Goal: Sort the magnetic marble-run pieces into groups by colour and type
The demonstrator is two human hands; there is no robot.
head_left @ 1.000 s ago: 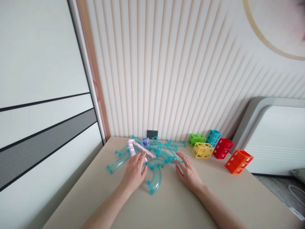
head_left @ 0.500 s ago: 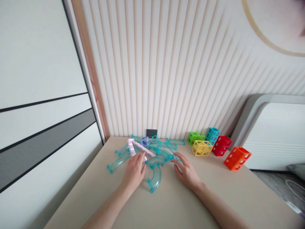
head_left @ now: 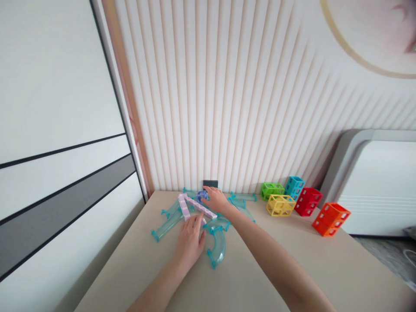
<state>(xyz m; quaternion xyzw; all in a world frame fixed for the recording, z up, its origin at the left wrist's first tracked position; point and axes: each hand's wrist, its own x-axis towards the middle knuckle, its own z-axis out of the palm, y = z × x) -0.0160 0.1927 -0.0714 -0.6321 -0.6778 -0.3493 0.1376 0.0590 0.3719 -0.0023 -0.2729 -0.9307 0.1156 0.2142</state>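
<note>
A heap of clear teal track tubes (head_left: 169,220) lies on the beige table (head_left: 260,273) near the wall. My left hand (head_left: 190,242) rests flat, fingers stretched, beside a curved teal tube (head_left: 220,248) and touches the end of a lilac track piece (head_left: 198,207). My right hand (head_left: 215,200) reaches to the back of the heap. Its fingers curl over a small purple cube (head_left: 200,197); I cannot see whether they grip it.
Open frame blocks stand at the back right: green (head_left: 272,190), cyan (head_left: 294,186), yellow (head_left: 281,205), red (head_left: 307,201) and orange (head_left: 330,219). A dark wall socket (head_left: 210,183) sits behind the heap. A white unit (head_left: 380,186) stands right of the table.
My right hand has left the table beside the tubes and reached forward and left to the purple cube at the back. The left hand has barely moved.
</note>
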